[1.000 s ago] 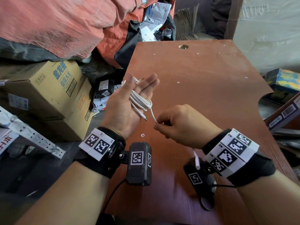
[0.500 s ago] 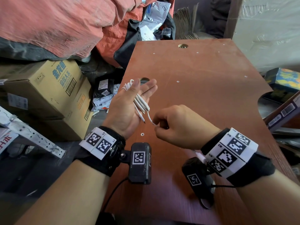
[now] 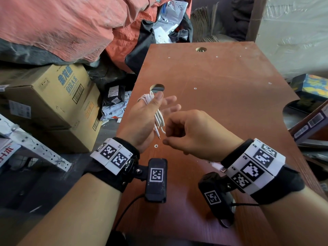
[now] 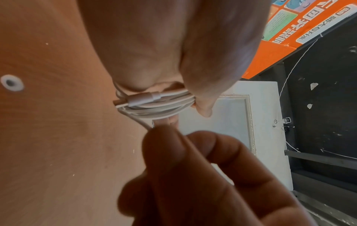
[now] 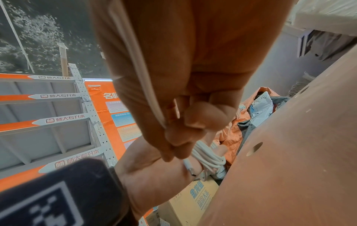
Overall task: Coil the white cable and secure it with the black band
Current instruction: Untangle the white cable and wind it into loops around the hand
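The right hand (image 3: 193,134) has closed in on the left hand (image 3: 142,121), whose thumb pins the cable (image 3: 158,118) coil; right fingers pinch the tail. Coiling nearly done; band next, unseen.

Black band — not discernible in any view; white cable (image 3: 158,116) partly hidden behind the left hand (image 3: 142,121); its run inside the right hand (image 3: 193,134) — concealed by curled fingers.

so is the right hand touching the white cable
Touching. The left wrist view shows the right hand's fingers pinching the white cable strand leaving the coil.
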A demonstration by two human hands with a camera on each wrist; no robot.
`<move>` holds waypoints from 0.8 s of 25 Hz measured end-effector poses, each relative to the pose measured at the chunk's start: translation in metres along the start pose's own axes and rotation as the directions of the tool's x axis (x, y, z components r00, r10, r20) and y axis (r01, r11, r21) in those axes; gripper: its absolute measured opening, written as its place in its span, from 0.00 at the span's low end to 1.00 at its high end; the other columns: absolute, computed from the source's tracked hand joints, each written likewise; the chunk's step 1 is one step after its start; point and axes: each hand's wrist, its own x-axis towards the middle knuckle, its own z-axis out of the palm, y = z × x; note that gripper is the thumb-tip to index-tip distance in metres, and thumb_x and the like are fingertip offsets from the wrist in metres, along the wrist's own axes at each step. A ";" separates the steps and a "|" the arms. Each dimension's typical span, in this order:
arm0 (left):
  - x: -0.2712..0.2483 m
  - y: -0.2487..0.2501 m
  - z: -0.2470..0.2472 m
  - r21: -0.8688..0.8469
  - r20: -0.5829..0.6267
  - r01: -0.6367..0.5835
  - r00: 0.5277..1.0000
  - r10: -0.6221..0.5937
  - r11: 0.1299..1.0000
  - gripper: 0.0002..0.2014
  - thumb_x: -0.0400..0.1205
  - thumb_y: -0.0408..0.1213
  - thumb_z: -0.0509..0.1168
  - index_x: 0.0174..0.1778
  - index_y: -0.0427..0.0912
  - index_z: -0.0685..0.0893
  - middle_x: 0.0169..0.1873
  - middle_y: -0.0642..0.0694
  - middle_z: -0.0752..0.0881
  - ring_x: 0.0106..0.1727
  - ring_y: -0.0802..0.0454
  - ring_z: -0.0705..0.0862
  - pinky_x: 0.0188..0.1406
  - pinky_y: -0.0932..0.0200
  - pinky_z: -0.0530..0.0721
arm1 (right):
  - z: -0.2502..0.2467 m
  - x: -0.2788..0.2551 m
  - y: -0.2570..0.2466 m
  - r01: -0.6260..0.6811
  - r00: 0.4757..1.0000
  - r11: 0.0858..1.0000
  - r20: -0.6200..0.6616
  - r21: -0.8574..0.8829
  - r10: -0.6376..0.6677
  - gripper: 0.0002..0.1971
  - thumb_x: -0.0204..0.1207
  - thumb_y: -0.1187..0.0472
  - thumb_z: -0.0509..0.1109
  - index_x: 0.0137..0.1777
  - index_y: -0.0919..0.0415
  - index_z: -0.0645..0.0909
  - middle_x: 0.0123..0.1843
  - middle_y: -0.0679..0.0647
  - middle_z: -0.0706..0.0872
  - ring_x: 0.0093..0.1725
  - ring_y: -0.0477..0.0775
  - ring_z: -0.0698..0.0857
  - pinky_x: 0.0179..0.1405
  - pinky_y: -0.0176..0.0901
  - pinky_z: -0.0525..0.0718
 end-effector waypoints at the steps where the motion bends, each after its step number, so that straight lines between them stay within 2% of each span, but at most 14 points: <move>1: 0.000 -0.001 0.000 0.017 0.002 0.003 1.000 -0.003 1.000 0.24 0.89 0.42 0.58 0.72 0.25 0.69 0.62 0.35 0.87 0.59 0.39 0.89 0.57 0.41 0.88 | 0.000 0.000 0.000 0.009 1.000 1.000 0.002 0.004 -0.009 0.06 0.72 0.61 0.78 0.39 0.55 0.83 0.29 0.45 0.83 0.29 0.42 0.83 0.33 0.41 0.83; 3: 0.000 -0.002 -0.001 0.048 0.004 0.004 1.000 -0.004 0.999 0.25 0.89 0.42 0.58 0.73 0.24 0.69 0.61 0.36 0.88 0.58 0.40 0.90 0.56 0.42 0.89 | 0.000 -0.001 -0.001 0.021 1.000 0.999 0.010 0.024 -0.021 0.04 0.71 0.64 0.77 0.40 0.55 0.84 0.29 0.45 0.83 0.30 0.43 0.81 0.34 0.40 0.82; 6: 0.000 -0.002 0.000 0.080 0.002 0.004 1.000 -0.004 0.997 0.25 0.89 0.43 0.59 0.71 0.22 0.69 0.60 0.35 0.88 0.57 0.40 0.90 0.55 0.42 0.89 | 0.000 -0.001 -0.001 0.033 0.999 0.999 0.004 0.038 -0.034 0.04 0.70 0.66 0.75 0.41 0.56 0.86 0.27 0.44 0.81 0.29 0.42 0.79 0.31 0.32 0.76; 9: -0.002 -0.004 0.000 0.182 -0.008 -0.028 1.000 0.030 0.983 0.24 0.89 0.44 0.59 0.66 0.22 0.73 0.55 0.32 0.89 0.50 0.33 0.88 0.51 0.30 0.85 | -0.001 -0.001 -0.002 0.034 0.999 0.997 0.022 0.063 -0.035 0.07 0.69 0.67 0.74 0.44 0.56 0.88 0.28 0.44 0.81 0.28 0.41 0.79 0.30 0.28 0.73; 11: -0.003 -0.006 -0.001 0.246 0.003 -0.048 0.999 0.049 0.968 0.22 0.89 0.45 0.59 0.62 0.24 0.76 0.53 0.28 0.88 0.46 0.32 0.85 0.48 0.29 0.85 | -0.002 -0.002 -0.002 0.035 0.998 0.996 0.043 0.077 -0.038 0.08 0.69 0.68 0.73 0.46 0.57 0.88 0.32 0.48 0.85 0.29 0.40 0.80 0.30 0.28 0.74; 13: -0.003 -0.006 0.000 0.279 0.012 -0.062 0.998 0.061 0.958 0.20 0.89 0.44 0.60 0.59 0.25 0.76 0.52 0.27 0.88 0.44 0.35 0.86 0.44 0.36 0.87 | -0.003 -0.001 -0.002 0.041 0.998 0.996 0.050 0.083 -0.046 0.10 0.70 0.68 0.72 0.48 0.58 0.89 0.36 0.50 0.88 0.32 0.37 0.81 0.32 0.27 0.75; 15: -0.003 -0.006 0.001 0.275 0.001 -0.059 0.998 0.062 0.960 0.19 0.89 0.42 0.60 0.61 0.24 0.73 0.51 0.29 0.89 0.42 0.42 0.88 0.41 0.45 0.87 | -0.004 -0.001 -0.001 0.048 0.998 0.995 0.035 0.089 -0.051 0.10 0.72 0.68 0.71 0.50 0.59 0.89 0.37 0.47 0.88 0.33 0.36 0.83 0.34 0.27 0.77; 17: -0.002 -0.007 0.002 0.281 0.012 -0.058 0.998 0.057 0.958 0.20 0.89 0.41 0.60 0.60 0.23 0.72 0.41 0.38 0.90 0.37 0.48 0.87 0.36 0.51 0.86 | -0.005 0.000 0.000 0.042 0.999 0.995 0.015 0.088 -0.043 0.09 0.75 0.67 0.71 0.52 0.58 0.89 0.38 0.45 0.88 0.32 0.36 0.84 0.34 0.27 0.78; 19: -0.003 -0.007 0.003 0.288 0.010 -0.060 0.998 0.059 0.956 0.13 0.89 0.41 0.60 0.52 0.32 0.74 0.31 0.50 0.85 0.32 0.55 0.83 0.31 0.56 0.82 | -0.006 0.000 0.001 0.042 0.999 0.996 -0.005 0.082 -0.042 0.09 0.77 0.67 0.72 0.54 0.58 0.88 0.39 0.45 0.89 0.32 0.33 0.84 0.32 0.26 0.77; 20: -0.004 -0.007 0.004 0.286 0.000 -0.055 0.998 0.057 0.957 0.10 0.89 0.41 0.60 0.49 0.37 0.73 0.31 0.51 0.82 0.31 0.57 0.81 0.31 0.58 0.81 | -0.007 0.001 0.001 0.046 0.999 0.996 -0.026 0.079 -0.044 0.08 0.77 0.67 0.72 0.53 0.58 0.87 0.39 0.46 0.90 0.31 0.33 0.84 0.31 0.25 0.77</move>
